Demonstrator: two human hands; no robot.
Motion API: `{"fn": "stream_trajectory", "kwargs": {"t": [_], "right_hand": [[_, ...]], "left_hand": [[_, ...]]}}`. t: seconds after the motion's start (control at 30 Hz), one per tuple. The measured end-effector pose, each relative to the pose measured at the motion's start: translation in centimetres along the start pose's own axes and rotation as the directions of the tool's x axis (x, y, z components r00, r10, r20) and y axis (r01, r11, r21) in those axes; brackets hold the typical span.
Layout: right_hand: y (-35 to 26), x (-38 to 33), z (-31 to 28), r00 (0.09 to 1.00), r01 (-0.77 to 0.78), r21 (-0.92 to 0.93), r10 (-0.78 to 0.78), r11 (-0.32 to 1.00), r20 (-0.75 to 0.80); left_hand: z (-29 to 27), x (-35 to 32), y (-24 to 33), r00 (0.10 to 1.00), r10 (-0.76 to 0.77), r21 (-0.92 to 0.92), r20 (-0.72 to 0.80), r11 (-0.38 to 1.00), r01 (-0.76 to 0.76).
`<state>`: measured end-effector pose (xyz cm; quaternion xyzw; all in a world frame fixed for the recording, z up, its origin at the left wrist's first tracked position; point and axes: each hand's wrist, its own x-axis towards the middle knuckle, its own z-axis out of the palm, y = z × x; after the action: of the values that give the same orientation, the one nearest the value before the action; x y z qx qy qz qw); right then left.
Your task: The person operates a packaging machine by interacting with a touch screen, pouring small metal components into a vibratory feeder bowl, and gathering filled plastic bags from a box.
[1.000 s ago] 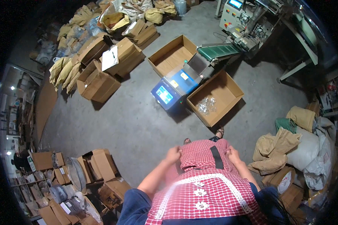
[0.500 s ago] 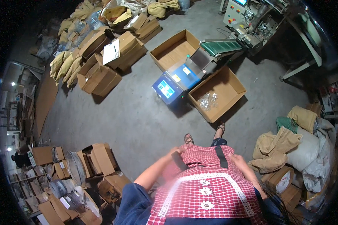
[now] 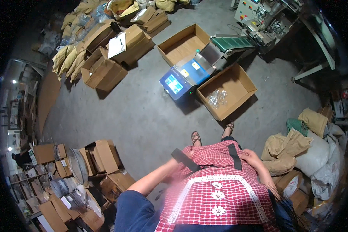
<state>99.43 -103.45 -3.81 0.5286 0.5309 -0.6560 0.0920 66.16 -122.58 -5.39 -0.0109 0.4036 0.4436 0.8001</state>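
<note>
We see the person from above, low in the frame, wearing a red checked apron (image 3: 216, 185) with white trim and three white flowers down its front. Both hands are at the apron, well apart from each other, one on each side. The left hand (image 3: 181, 160) lies at the apron's left edge, just beside a dark strap (image 3: 185, 159) that runs aslant across the cloth; the hand is blurred, and we cannot tell whether its fingers grip the strap or only touch it. The right hand (image 3: 252, 156) rests on the apron's right edge, next to a second dark strap (image 3: 233, 154); its fingers look curled onto the cloth, but whether they pinch it we cannot tell.

Just above the apron's upper hem, two sandalled feet (image 3: 212, 133) stand on the grey floor (image 3: 135, 112).

Above centre, an open box (image 3: 241, 79) holds a few clear packets (image 3: 217, 97). To its left stands a blue machine (image 3: 183, 77) with a lit screen, and a green conveyor (image 3: 232, 41) slopes away towards the upper right. A second open box (image 3: 183, 42) lies above the machine. Stacked cartons (image 3: 112, 54) fill the upper left, and sacks (image 3: 297, 149) pile up at the right edge.
</note>
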Motion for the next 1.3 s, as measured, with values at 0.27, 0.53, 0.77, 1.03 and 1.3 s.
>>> {"fn": "stream_trajectory", "kwargs": {"t": [0.27,0.53,0.77,1.03,1.3], "right_hand": [[-1.6,-0.6,1.9,0.977,0.214,-0.225,-0.213,0.951,0.027],[4.4,0.6,1.4,0.996,0.063,-0.221,-0.077,0.973,-0.055],[8.1,-1.4,0.4,0.964,0.034,-0.251,-0.098,0.967,-0.248],[4.9,-3.2,-2.3,0.963,0.111,-0.223,-0.16,0.968,-0.215],[2.7,1.4,-10.6,0.979,0.198,-0.325,-0.202,0.925,0.022]], "left_hand": [[-0.3,-3.3,-1.1,0.999,0.041,-0.061,-0.011,0.997,-0.041],[-0.1,-3.9,-0.7,0.998,0.069,-0.066,0.013,0.996,-0.068],[0.7,-1.9,0.3,0.997,0.067,-0.065,0.029,0.996,-0.065],[3.7,0.7,2.3,0.998,0.047,-0.045,-0.049,0.998,-0.049],[10.3,4.0,3.7,0.977,-0.034,-0.052,-0.21,0.998,0.024]]}}
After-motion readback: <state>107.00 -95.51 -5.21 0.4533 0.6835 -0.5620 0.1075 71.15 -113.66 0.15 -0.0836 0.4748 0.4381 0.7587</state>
